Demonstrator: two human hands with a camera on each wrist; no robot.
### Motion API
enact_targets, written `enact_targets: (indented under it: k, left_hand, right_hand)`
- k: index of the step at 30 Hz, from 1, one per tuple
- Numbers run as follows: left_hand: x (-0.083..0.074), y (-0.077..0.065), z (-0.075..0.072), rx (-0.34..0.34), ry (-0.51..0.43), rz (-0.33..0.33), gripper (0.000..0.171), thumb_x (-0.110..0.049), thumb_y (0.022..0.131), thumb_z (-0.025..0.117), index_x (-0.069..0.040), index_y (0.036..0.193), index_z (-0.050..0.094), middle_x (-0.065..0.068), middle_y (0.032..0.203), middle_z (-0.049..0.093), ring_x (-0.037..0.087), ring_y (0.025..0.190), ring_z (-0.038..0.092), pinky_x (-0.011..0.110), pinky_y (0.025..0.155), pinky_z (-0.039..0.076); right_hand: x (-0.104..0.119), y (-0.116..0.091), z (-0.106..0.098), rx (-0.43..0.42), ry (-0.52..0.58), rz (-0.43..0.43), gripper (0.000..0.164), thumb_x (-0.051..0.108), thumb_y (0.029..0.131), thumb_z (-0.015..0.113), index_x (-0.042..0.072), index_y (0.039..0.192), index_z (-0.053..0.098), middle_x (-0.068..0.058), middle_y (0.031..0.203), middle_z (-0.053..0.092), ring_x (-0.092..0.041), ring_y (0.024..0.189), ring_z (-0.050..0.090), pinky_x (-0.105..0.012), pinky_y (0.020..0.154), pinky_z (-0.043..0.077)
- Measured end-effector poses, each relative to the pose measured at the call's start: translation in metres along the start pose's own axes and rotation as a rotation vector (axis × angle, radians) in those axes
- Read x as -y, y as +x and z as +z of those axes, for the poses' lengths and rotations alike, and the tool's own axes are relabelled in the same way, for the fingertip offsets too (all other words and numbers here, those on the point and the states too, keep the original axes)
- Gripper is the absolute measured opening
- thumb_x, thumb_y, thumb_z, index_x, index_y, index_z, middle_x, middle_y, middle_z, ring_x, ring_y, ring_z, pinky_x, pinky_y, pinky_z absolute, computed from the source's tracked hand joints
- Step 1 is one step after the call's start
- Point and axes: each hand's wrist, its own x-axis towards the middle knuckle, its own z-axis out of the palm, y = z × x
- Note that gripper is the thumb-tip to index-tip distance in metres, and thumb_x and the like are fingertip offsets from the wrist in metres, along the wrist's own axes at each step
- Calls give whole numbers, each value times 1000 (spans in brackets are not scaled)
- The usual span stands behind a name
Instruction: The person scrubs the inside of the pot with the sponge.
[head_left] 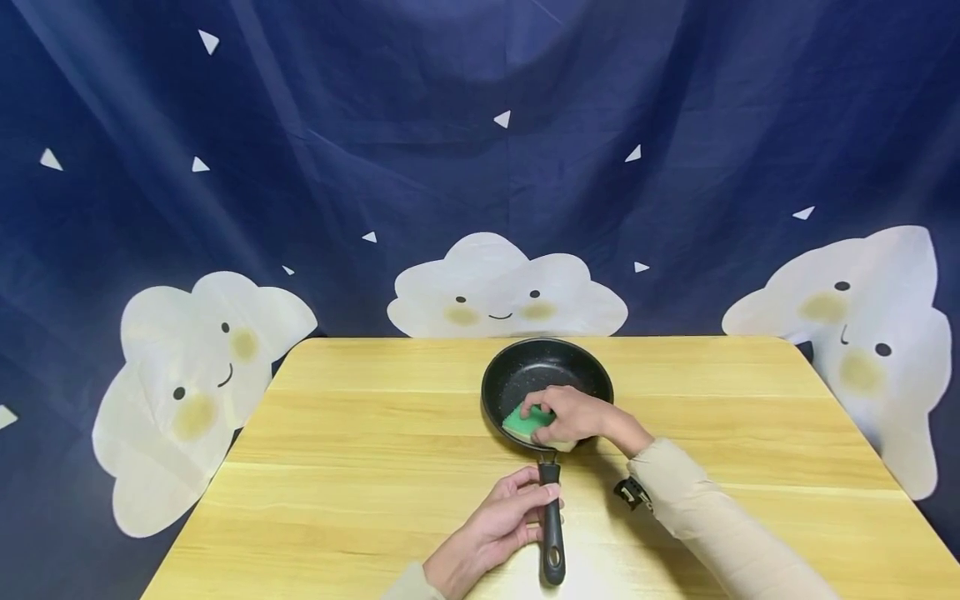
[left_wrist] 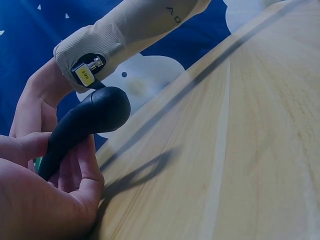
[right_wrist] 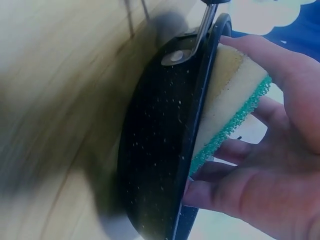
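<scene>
A black frying pan (head_left: 536, 367) is near the table's far edge, its handle (head_left: 553, 546) pointing toward me. My left hand (head_left: 506, 521) grips that handle, thumb on top and fingers beneath; the rounded handle end (left_wrist: 111, 109) sticks out past the hand in the left wrist view. With my right hand (head_left: 576, 414) I hold a green-topped sponge (head_left: 517, 421) inside the pan, near the handle side. In the right wrist view, the cream side of the sponge (right_wrist: 220, 87) faces the pan and thumb and fingers hold its edges. The pan's speckled outer wall (right_wrist: 155, 135) shows there too.
A light wooden table (head_left: 337, 483) lies under the pan. Behind it hangs a dark blue curtain (head_left: 420, 167) with white smiling clouds. A small black device (head_left: 632, 492) is attached at the right sleeve cuff.
</scene>
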Motion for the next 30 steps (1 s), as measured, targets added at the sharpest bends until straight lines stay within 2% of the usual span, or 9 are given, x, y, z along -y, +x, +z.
enact_targets:
  k: [4,11,18,30]
  left_hand:
    - [-1,0,-1,2,-1,4,15,-10,98,67,-9,109,59,4,93,65,12,77,62,25,60,52]
    - [0,0,-1,4,1,3,16,-10,98,67,-8,111,58,4,93,65,12,78,62,26,60,52]
    - [0,1,-2,10,5,6,17,-10,98,67,-8,113,58,3,94,64,12,78,61,26,61,51]
    - [-1,0,-2,26,-8,-2,17,-10,98,66,-8,112,57,2,92,62,12,78,60,26,61,52]
  right_hand:
    - [1,5,4,-24,33,23,30,18,86,77,13,114,68,-6,79,55,-14,70,44,-28,64,37]
    - [5,16,13,-80,93,85,32,21,88,78,10,116,65,-6,82,59,-16,74,51,-29,63,42]
    - [8,27,19,-126,115,144,34,22,91,76,11,119,62,-3,78,53,-16,70,47,-29,62,37]
    - [8,40,22,-186,108,150,36,21,92,76,8,121,58,-11,94,58,-21,81,51,-32,69,42]
